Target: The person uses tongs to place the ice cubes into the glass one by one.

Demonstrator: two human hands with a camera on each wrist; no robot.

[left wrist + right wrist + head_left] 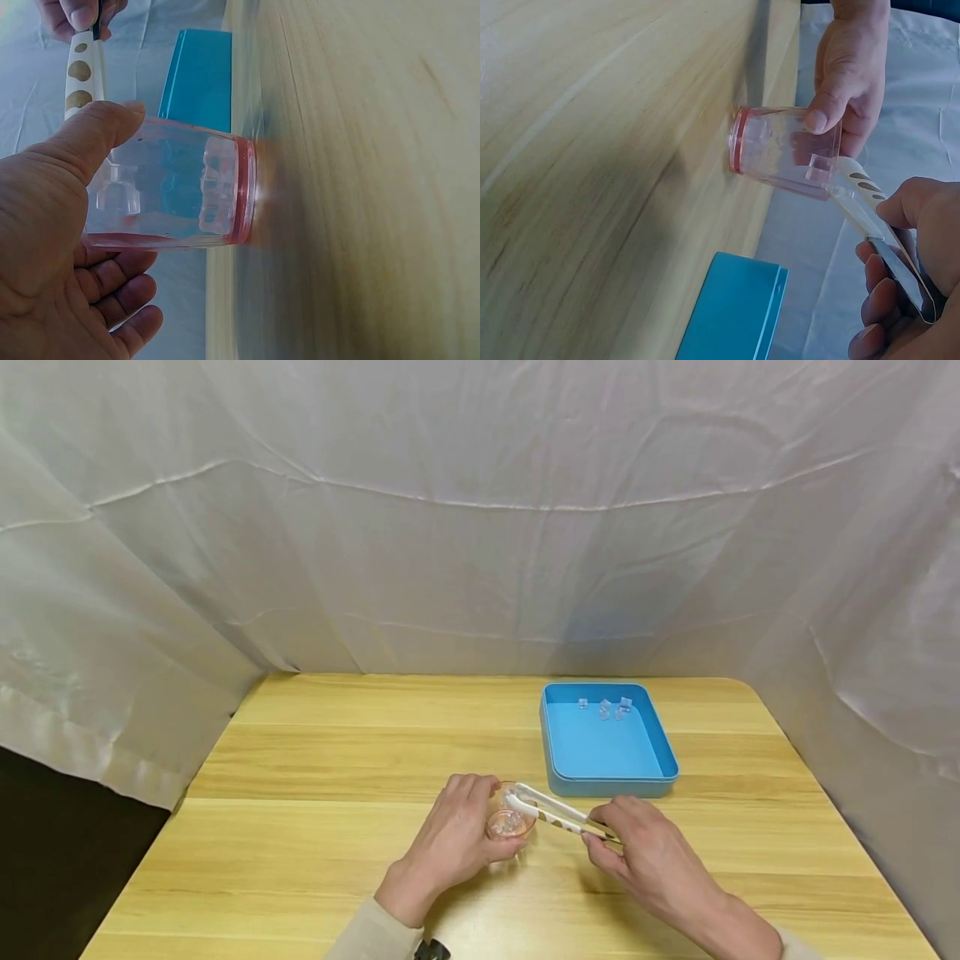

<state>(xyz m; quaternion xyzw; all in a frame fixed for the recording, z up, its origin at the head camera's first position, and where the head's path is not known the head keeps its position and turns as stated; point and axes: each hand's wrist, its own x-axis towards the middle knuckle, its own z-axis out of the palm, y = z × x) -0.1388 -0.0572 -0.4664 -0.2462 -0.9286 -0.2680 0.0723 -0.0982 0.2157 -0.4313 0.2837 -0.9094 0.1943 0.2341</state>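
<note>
My left hand [453,831] holds a clear cup with a pinkish tint [169,191], thumb on one side and fingers on the other. The cup stands upright on the table, with several clear cubes [217,184] lying at its bottom. My right hand [652,852] grips white tongs with brown spots [558,818] by their metal handle end. The tong tips reach in at the cup's mouth, where a clear cube [819,168] sits at the tips. Whether the tips still pinch that cube is hard to tell.
A square blue tray [611,787] stands on the wooden table [315,852], behind and right of the cup. Several clear cubes [604,713] lie near its back wall. A pale curtain [465,568] hangs around the table's back and sides.
</note>
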